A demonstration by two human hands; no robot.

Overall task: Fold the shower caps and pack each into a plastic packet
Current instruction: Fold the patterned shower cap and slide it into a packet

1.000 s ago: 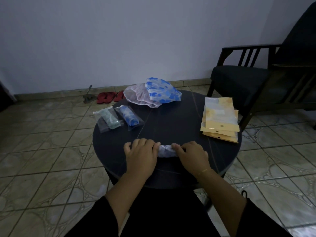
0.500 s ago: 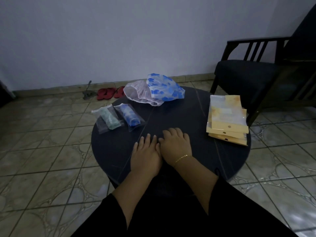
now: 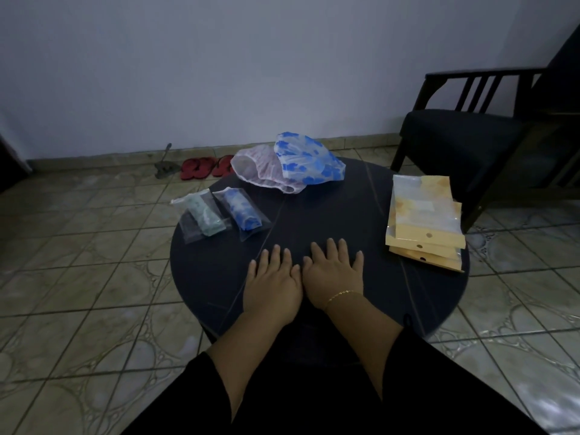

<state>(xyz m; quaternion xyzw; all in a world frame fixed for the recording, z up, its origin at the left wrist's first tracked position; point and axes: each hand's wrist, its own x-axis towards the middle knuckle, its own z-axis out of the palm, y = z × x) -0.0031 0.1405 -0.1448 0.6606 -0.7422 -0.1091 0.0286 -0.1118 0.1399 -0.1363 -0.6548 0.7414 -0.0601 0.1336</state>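
With both palms flat and nothing showing under them, here's the read, near to far:

left hand (image 3: 272, 283): palm down on the counter (image 3: 361, 215), fingers loosely spread, thumb side touching the other hand. Pinching nothing that I can see.
right hand (image 3: 333, 271): same pose, flat, fingers fanned, bracelet (image 3: 340, 295) at the wrist. Set slightly further out than the left.
cap under hands: hidden. If a folded cap is pressed there, no edge of it shows, so I can't tell.
risk 1: thin springy plastic. My guess is a fold opens up once the palms lift, unless one hand pins it while the other fetches a packet.
risk 2: empty packets (image 3: 422, 215) are stacked at the right edge, apart from both hands. A one-handed reach across could slide the stack, since the near corner sits close to the rim.
risk 3: slick dark top, so a pressed bundle could skate toward the near rim and drop into the lap.
done packets: green packet (image 3: 202, 215) and blue packet (image 3: 243, 211), side by side on the left, each with a rolled cap inside.
loose caps: pink cap (image 3: 260, 169) and blue cap (image 3: 309, 163) heaped together at the far edge, touching, unfolded.
risk 4: far heap overhangs the rim a bit; a careless tug on one likely drags the other off.
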